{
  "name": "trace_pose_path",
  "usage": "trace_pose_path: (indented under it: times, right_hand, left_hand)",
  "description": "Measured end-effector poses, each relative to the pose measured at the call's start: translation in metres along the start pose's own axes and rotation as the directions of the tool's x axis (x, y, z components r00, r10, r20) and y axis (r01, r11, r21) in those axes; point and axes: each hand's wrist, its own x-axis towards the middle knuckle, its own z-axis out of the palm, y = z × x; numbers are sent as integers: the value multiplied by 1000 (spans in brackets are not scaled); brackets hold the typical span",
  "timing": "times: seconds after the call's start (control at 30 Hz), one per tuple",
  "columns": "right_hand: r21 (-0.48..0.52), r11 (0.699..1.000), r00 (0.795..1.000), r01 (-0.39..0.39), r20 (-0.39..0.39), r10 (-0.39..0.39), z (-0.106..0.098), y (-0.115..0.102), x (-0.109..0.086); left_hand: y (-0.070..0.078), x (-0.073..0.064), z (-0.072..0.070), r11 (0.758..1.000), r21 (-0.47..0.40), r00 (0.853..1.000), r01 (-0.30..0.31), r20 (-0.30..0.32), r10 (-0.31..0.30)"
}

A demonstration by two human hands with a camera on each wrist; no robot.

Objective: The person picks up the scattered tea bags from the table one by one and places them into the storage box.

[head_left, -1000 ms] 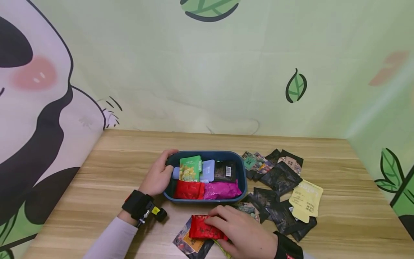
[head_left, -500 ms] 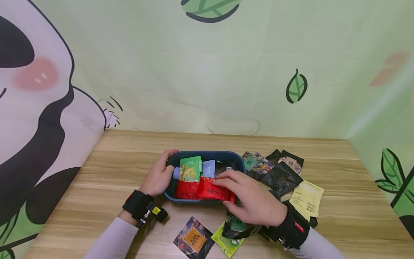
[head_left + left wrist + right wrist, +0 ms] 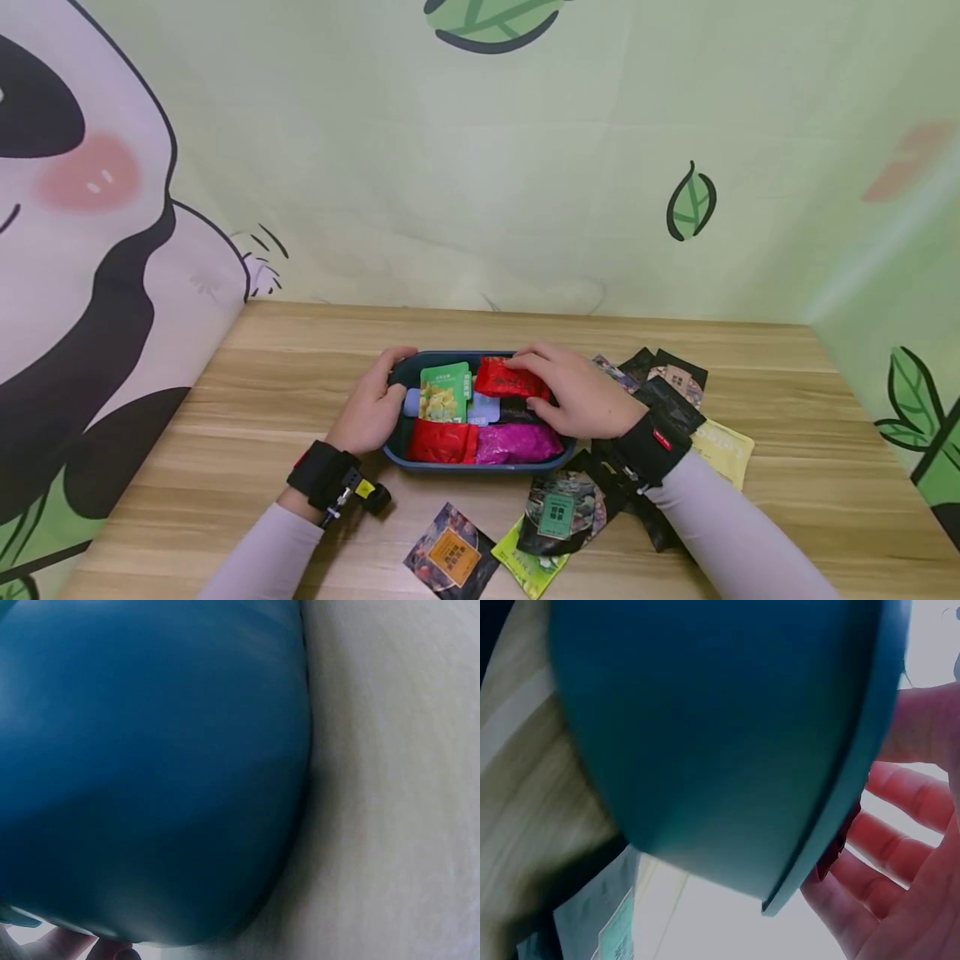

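My left hand grips the left end of a dark blue plastic box, thumb at the rim. Over the box's far right part, my right hand holds a shiny red packet by its fingertips. Inside the box lie a green sachet, a light blue sachet, a second red packet and a magenta packet. A black sachet is partly hidden under the right hand. The right wrist view shows the box wall with the fingers beyond its rim.
Several black sachets and a pale yellow one lie right of the box, partly under the right arm. In front are an orange-labelled sachet, a lime-green one and a green-labelled black one. A printed wall stands behind the table.
The right hand has lifted the red packet from the table in front, carried it over the magenta packet, then on to the box's far right part. The left hand stays on the box.
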Motion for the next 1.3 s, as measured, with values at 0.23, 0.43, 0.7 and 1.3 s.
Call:
trace_pose_path:
  times: [0.23, 0.43, 0.7, 1.3]
  right_hand:
    - [-19, 998, 998, -52, 19, 52, 0, 7, -1]
    - [-13, 998, 998, -61, 22, 61, -1, 9, -5]
    - [15, 998, 998, -64, -1, 64, -11, 13, -20]
    - [-18, 985, 986, -169, -3, 169, -2, 63, -60]
  left_hand:
    - [-1, 1, 0, 1000, 0, 1000, -4, -1, 4]
    - [0, 0, 0, 1000, -4, 1000, -13, 4, 13]
    - [1, 0, 0, 1000, -17, 1000, -20, 1, 20]
    - [1, 0, 1, 1000, -8, 1000, -10, -1, 10]
